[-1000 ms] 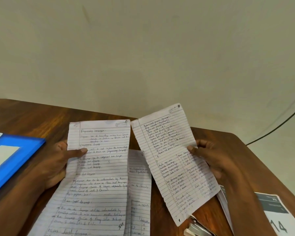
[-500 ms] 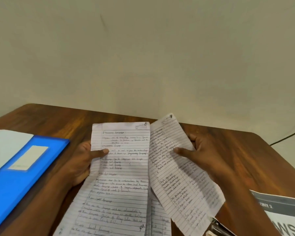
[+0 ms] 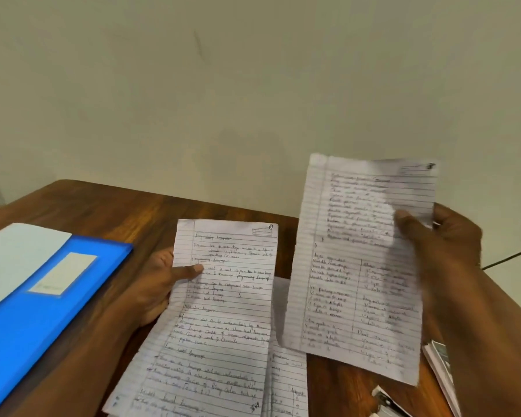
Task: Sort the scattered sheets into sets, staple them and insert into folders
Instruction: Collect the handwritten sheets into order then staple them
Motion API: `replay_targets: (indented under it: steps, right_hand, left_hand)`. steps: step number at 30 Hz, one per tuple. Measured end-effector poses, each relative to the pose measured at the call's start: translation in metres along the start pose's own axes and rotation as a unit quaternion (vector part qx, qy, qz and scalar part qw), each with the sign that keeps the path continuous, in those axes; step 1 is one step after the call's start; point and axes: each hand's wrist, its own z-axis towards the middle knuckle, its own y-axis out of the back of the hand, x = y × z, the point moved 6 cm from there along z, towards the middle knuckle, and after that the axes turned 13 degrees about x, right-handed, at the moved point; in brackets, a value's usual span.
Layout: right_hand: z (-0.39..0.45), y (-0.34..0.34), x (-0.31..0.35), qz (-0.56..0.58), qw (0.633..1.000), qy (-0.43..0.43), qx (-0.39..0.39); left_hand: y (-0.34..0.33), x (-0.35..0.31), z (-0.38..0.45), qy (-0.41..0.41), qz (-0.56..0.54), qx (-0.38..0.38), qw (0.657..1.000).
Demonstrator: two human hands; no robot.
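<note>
My left hand (image 3: 160, 284) grips a lined handwritten sheet (image 3: 223, 320) by its left edge, thumb on top; a circled number marks its top right corner. My right hand (image 3: 442, 236) pinches a second lined sheet (image 3: 355, 272) near its upper right edge and holds it upright, raised above the table. Another written sheet (image 3: 286, 383) lies on the table between and under them. A blue folder (image 3: 42, 311) with a white label lies at the left. A stapler's metal end (image 3: 387, 401) shows at the bottom right edge.
The wooden table (image 3: 127, 212) has a rounded far edge against a plain wall. A white sheet (image 3: 18, 254) lies under the folder's far side. A stack of printed papers (image 3: 442, 368) lies at the right. A dark cable (image 3: 512, 257) runs off right.
My right hand has lifted its sheet up and to the right, away from the left sheet it overlapped, and turned it more upright. The left hand keeps its sheet.
</note>
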Motion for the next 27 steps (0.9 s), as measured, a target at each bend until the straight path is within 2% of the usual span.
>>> replay_targets:
  steps: [3,6,9,14,23,27]
  right_hand:
    - [0.001,0.0,-0.006,0.1,0.993,-0.06,0.009]
    - [0.002,-0.024,-0.036,0.168,0.967,-0.17,0.091]
    - [-0.009,-0.056,-0.064,0.138,0.951,-0.235,0.148]
    - [-0.035,-0.097,-0.085,0.09,0.942,-0.23,0.228]
    - [-0.029,-0.095,-0.093,0.032,0.934,-0.239,0.262]
    - [-0.016,-0.069,-0.093,0.03,0.943,-0.234,0.235]
  left_hand:
    - [0.001,0.0,0.001,-0.001,0.007,0.005,1.0]
    - [0.001,0.0,0.001,-0.005,0.013,0.009,1.0]
    - [-0.003,-0.001,0.0,-0.016,0.01,0.028,0.999]
    - [-0.001,-0.001,0.001,-0.019,0.015,0.037,0.999]
    - [0.001,0.0,0.0,-0.023,0.003,0.027,0.999]
    - [0.005,-0.002,-0.001,-0.037,-0.024,0.021,0.999]
